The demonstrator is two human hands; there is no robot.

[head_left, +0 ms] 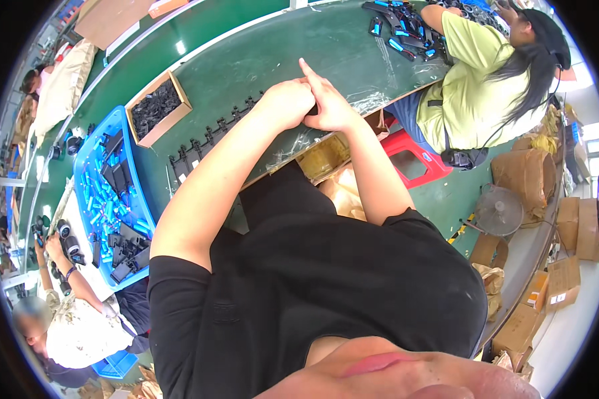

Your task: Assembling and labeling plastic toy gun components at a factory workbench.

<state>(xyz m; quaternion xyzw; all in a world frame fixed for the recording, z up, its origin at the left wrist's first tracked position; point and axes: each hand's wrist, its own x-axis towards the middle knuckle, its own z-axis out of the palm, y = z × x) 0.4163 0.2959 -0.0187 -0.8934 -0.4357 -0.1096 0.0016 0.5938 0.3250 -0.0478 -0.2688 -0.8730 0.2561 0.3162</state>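
At far left, near black cylindrical parts (70, 243) on a pale surface, a co-worker in a pale patterned top (80, 332), bent forward with arms outstretched. Next, a large rectangular blue plastic tray (137, 186), filled with shiny bright-blue cylinders (103, 193) and flat black plastic pieces (130, 253). Just beside the tray, an open brown cardboard box (166, 128) with a heap of small black pieces (155, 108) inside.

Farther right, along the near side of the smooth dark-green bench (246, 66), a row of black plastic parts with small upright projections (216, 133), partly behind the bare left forearm and nearest to the hands. Then the left hand (286, 103), with fingers curled inward against the right hand (327, 103). On the right, one digit straight and pointing away across the bench, the others mostly out of sight. Between the palms, only a small dark patch; cannot tell about anything inside either grip.

To the right, on the far part of the bench, a heap of black and blue parts (406, 26). Below, a red plastic stool (429, 174), then a co-worker in a yellow-green shirt (482, 100), a round grey fan (499, 209), and brown cardboard cartons (566, 282).
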